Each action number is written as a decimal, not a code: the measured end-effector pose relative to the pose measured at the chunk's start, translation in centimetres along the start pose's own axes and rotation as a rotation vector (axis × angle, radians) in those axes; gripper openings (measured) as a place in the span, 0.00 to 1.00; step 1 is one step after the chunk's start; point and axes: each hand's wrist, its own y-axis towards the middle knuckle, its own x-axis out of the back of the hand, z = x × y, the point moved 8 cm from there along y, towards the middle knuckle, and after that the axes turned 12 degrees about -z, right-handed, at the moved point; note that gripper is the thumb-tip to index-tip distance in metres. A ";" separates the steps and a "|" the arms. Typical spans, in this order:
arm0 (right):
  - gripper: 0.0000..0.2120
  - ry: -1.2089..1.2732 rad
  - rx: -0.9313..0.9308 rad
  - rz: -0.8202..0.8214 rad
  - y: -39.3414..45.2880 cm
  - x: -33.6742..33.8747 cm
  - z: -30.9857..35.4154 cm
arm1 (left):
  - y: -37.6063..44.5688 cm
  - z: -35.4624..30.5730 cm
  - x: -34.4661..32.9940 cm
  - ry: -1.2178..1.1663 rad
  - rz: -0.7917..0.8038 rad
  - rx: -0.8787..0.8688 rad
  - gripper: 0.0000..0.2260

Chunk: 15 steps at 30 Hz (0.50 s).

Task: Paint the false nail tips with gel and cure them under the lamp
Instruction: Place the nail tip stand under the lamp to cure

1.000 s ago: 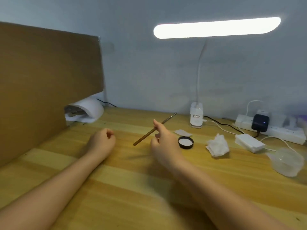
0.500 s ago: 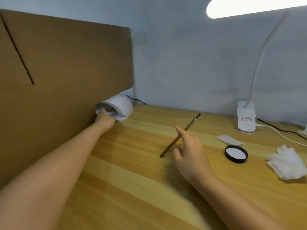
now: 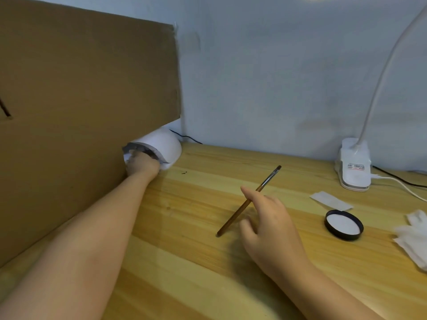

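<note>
- The left hand (image 3: pixel 142 163), which a second ago lay fisted on the open bench (image 3: pixel 208 285), now reaches into the mouth of the white curing lamp (image 3: pixel 161 144) at centre left of the frame, tucked behind a cardboard panel (image 3: pixel 80 112).
- That move suggests the curing step is under way; the painting appears paused.
- The right hand (image 3: pixel 270 225) stays at centre frame, its fingers pinching a wooden-handled gel brush (image 3: pixel 248 202) that points toward the upper right, bristles clear of the bench.
- The view has swung left: the desk lamp's clip base (image 3: pixel 354 165) and a black lid (image 3: pixel 343 225) now sit at the right edge, beside crumpled wipes (image 3: pixel 413 236).
- The left hand's fingers are hidden inside the lamp, so I cannot tell whether they hold anything.
- No nail tips can be made out; they are presumably in that hand, inside the lamp.
</note>
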 end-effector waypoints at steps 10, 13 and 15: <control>0.27 0.006 0.010 -0.020 0.0 0.1 0.2 | -1.8 -0.5 1.4 -0.022 -0.140 -0.048 0.21; 0.27 0.014 0.011 -0.018 -0.1 0.1 0.2 | -0.8 -0.1 1.1 -0.048 -0.099 -0.030 0.17; 0.27 0.010 0.011 -0.017 0.0 0.1 0.2 | -0.6 -0.2 1.0 -0.065 -0.097 -0.060 0.13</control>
